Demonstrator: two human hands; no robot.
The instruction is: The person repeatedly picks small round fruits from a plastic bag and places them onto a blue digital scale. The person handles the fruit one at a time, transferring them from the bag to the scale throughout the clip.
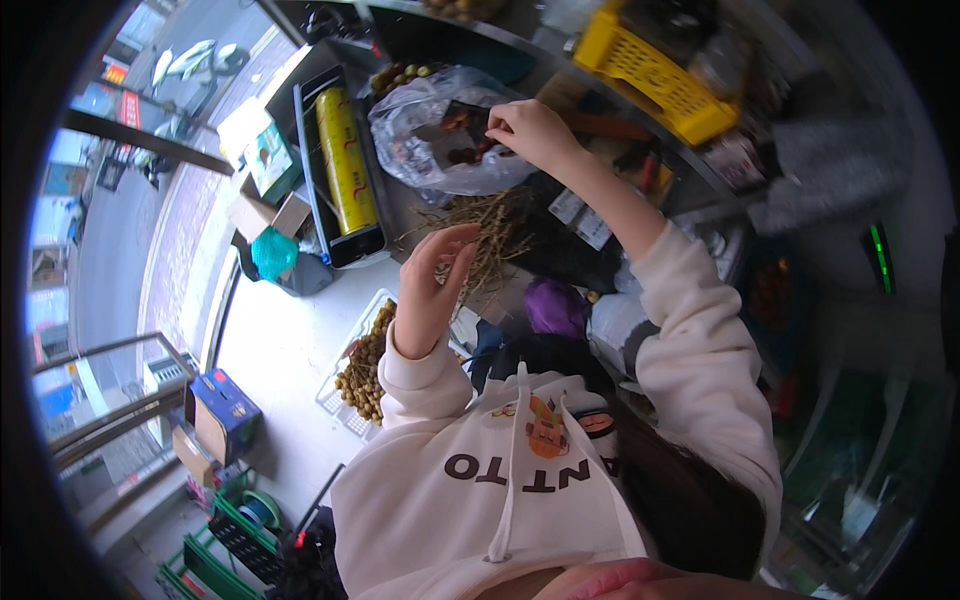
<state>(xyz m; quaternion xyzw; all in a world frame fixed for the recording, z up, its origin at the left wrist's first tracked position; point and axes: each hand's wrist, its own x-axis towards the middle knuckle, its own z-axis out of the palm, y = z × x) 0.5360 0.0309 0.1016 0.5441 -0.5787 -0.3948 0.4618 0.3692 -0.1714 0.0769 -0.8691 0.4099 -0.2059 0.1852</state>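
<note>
Above a clear plastic bag (405,142), which holds a dark box or tray (469,135) with reddish-brown pieces inside, my right hand (529,135) has its thumb and fingertips together; whether something small is between them cannot be told. Over bare, thin brown fruit stems (499,232) is my left hand (439,277), its fingers curled with a gap at the thumb and nothing visible in them. Round brown fruits in clusters, like longans (364,375), lie in a white plastic basket (326,394), partly hidden by my left sleeve.
A film wrapper holds a yellow roll (345,161) left of the bag. A yellow plastic crate (656,82) stands on the upper-right shelf. A purple bag (555,307) lies near my body. On the left are a blue cardboard box (229,416) and a glass door frame (112,349).
</note>
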